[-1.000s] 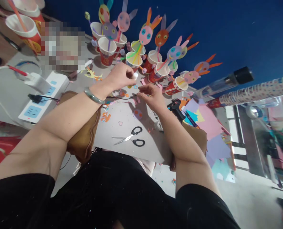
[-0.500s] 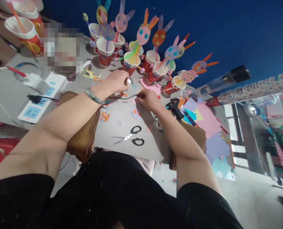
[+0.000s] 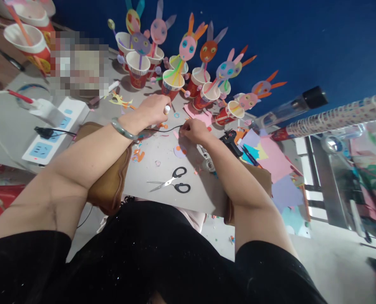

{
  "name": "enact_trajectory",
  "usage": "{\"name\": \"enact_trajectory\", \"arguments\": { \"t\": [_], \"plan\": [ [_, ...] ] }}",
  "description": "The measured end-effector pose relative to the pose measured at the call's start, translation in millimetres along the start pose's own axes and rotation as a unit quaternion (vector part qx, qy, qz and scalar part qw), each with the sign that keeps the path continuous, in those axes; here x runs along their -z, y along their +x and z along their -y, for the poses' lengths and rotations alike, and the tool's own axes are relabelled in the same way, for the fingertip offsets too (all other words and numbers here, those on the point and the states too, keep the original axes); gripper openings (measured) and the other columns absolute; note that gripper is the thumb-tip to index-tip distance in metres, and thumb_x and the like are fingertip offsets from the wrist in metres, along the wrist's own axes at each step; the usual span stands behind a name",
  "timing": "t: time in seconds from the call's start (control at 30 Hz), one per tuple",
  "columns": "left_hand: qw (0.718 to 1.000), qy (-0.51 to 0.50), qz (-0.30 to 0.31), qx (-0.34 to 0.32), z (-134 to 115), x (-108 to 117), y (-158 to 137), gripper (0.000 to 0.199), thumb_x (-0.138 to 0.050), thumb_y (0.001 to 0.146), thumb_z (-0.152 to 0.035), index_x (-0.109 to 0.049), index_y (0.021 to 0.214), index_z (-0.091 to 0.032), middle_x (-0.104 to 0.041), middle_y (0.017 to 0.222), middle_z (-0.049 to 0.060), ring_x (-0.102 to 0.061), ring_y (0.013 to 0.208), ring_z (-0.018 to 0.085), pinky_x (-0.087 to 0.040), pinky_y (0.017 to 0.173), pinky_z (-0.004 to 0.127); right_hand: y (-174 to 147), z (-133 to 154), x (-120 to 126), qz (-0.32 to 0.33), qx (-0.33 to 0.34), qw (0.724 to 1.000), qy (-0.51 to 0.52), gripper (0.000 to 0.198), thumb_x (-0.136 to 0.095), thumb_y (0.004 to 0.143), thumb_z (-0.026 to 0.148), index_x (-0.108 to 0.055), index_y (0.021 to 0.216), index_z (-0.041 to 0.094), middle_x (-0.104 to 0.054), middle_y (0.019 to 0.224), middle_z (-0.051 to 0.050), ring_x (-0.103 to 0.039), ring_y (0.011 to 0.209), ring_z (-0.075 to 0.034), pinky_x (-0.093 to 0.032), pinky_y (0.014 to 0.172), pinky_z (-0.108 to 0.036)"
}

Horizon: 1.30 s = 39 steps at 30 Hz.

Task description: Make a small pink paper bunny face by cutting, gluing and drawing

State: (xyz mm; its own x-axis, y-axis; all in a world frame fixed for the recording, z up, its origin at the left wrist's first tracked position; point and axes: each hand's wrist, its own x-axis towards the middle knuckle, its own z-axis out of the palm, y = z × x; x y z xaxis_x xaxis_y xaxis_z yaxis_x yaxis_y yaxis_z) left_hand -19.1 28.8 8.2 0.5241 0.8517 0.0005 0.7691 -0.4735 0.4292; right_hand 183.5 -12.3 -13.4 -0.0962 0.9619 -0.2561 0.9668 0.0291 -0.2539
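Observation:
My left hand [image 3: 154, 109], a bangle on its wrist, is closed around a white cylinder [image 3: 166, 109]. Only the cylinder's rounded end shows, so its kind is unclear. My right hand [image 3: 192, 130] rests low over the table, fingers pressed together; whatever they may pinch is hidden. A black cable [image 3: 162, 130] runs across the table between the two hands. Just below my right fingers lies a purple paper piece with orange spots [image 3: 179, 152]. Nearer my body lie scissors [image 3: 170, 182] with black handles, their blades slightly apart.
Paper cups [image 3: 138, 69] with rabbit-faced figures line the blue wall. A power strip [image 3: 56, 131] is at left. At right are a black glue gun [image 3: 231, 142], a tape roll [image 3: 208, 164], coloured paper sheets [image 3: 278, 162] and a long stack of cups [image 3: 336, 115].
The whole view has shifted slightly left. Both hands keep nearly the same pose and place on the table.

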Motion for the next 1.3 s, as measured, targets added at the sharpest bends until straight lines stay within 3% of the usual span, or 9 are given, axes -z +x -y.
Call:
{"name": "enact_trajectory", "arguments": {
  "t": [0.23,0.33,0.4,0.5,0.7,0.8,0.93,1.13,1.3],
  "plan": [
    [1.0,0.005,-0.007,-0.008,2.7,-2.9,0.8,0.052,-0.062,0.075,-0.016,-0.072,0.126,-0.014,-0.076,0.12,0.012,-0.064,0.104,0.026,-0.048,0.091,0.039,-21.4,-15.5,-0.3,-0.064,0.004,0.99,0.123,0.007,-0.065,0.077,0.018,-0.071,0.079,0.017,-0.075,0.081,-0.006,-0.064,0.075,-0.019,-0.048,0.073,-0.032],
    [1.0,-0.01,-0.009,-0.019,5.1,-4.2,1.4,0.05,-0.062,0.079,-0.024,-0.072,0.128,-0.023,-0.076,0.119,0.003,-0.059,0.108,0.023,-0.046,0.095,0.04,-28.1,-22.3,2.8,-0.067,0.01,0.982,0.175,0.007,-0.066,0.077,0.02,-0.071,0.079,0.017,-0.074,0.078,-0.005,-0.062,0.07,-0.017,-0.048,0.07,-0.03],
    [1.0,-0.006,-0.01,-0.015,5.8,-5.1,2.1,0.05,-0.063,0.077,-0.026,-0.073,0.126,-0.023,-0.077,0.118,0.004,-0.059,0.107,0.025,-0.046,0.093,0.042,-27.8,-24.4,3.4,-0.063,0.015,0.981,0.181,0.005,-0.067,0.076,0.019,-0.072,0.077,0.017,-0.075,0.078,-0.005,-0.062,0.07,-0.017,-0.048,0.07,-0.03],
    [1.0,0.01,-0.011,-0.008,5.6,-5.5,1.8,0.054,-0.062,0.072,-0.022,-0.074,0.124,-0.016,-0.076,0.119,0.012,-0.062,0.102,0.028,-0.046,0.089,0.043,-22.7,-22.2,0.8,-0.056,0.032,0.982,0.178,0.008,-0.068,0.076,0.016,-0.075,0.078,0.018,-0.076,0.079,-0.005,-0.065,0.073,-0.018,-0.05,0.073,-0.031],
    [0.998,-0.06,-0.003,-0.026,-1.9,1.1,-5.4,0.055,-0.06,0.081,-0.047,-0.065,0.132,-0.025,-0.075,0.116,0.003,-0.05,0.113,0.025,-0.036,0.103,0.044,-13.2,-1.1,-8.0,-0.051,0.064,0.991,0.109,0.014,-0.068,0.081,0.022,-0.08,0.087,0.02,-0.08,0.09,-0.008,-0.07,0.086,-0.023,-0.052,0.083,-0.035],
    [0.994,-0.09,-0.048,-0.04,-11.3,7.3,-8.4,0.051,-0.06,0.083,-0.055,-0.066,0.125,-0.027,-0.074,0.116,0.003,-0.047,0.12,0.028,-0.031,0.108,0.045,-9.2,10.3,-8.5,-0.04,0.058,0.997,0.034,0.017,-0.068,0.082,0.024,-0.081,0.092,0.019,-0.081,0.097,-0.01,-0.071,0.096,-0.027,-0.049,0.095,-0.042],
    [0.988,-0.074,-0.117,-0.063,-23.2,14.5,-13.7,0.036,-0.054,0.093,-0.05,-0.068,0.114,-0.024,-0.066,0.132,0.007,-0.046,0.125,0.026,-0.027,0.115,0.044,-3.2,21.2,-5.6,-0.012,0.042,0.998,-0.038,0.014,-0.067,0.084,0.023,-0.08,0.088,0.02,-0.081,0.097,-0.011,-0.07,0.104,-0.032,-0.04,0.107,-0.052],
    [0.973,-0.015,-0.189,-0.128,-30.8,16.7,-22.4,0.028,-0.048,0.098,-0.033,-0.073,0.107,-0.025,-0.072,0.123,0.008,-0.055,0.126,0.028,-0.036,0.111,0.05,-2.7,30.1,-1.1,0.023,0.038,0.997,-0.07,0.021,-0.06,0.085,0.016,-0.08,0.091,0.017,-0.08,0.105,-0.015,-0.069,0.11,-0.035,-0.043,0.102,-0.049],
    [0.964,-0.028,-0.194,-0.18,-36.0,11.6,-27.2,0.028,-0.046,0.098,-0.031,-0.072,0.105,-0.026,-0.072,0.12,0.012,-0.061,0.124,0.03,-0.041,0.11,0.05,-13.6,10.7,3.4,-0.033,0.045,0.998,-0.004,0.018,-0.062,0.081,0.018,-0.076,0.091,0.02,-0.08,0.098,-0.007,-0.069,0.096,-0.027,-0.046,0.092,-0.04]
  ]
}}
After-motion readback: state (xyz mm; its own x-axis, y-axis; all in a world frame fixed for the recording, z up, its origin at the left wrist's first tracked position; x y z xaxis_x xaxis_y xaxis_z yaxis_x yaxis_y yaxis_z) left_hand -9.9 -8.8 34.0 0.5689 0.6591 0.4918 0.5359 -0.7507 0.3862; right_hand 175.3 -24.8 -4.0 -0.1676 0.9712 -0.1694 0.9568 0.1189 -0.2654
